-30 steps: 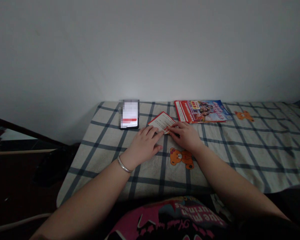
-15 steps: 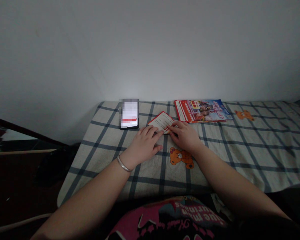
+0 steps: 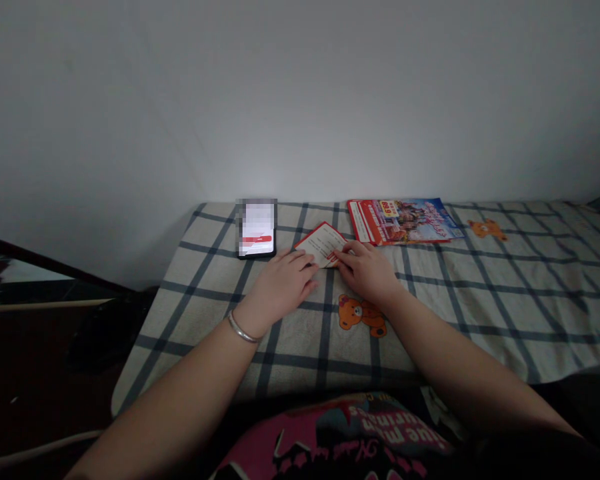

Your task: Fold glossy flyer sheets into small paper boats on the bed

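Flanking paper (image 3: 323, 241): flyers (image 3: 405, 222), likely phone (image 3: 257, 230)

The left grip (image 3: 283, 283) and the right grip (image 3: 371, 270) touch the paper (image 3: 324, 241) on the worktop (image 3: 293, 357), between phone (image 3: 259, 223) and leaflets (image 3: 405, 223).

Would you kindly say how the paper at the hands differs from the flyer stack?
The paper is mostly white; the flyer stack shows a colourful picture. The paper looks smaller than the flyer stack. The paper points a corner at the wall; the flyer stack lies squarer to it. Both lie on the checked cloth.
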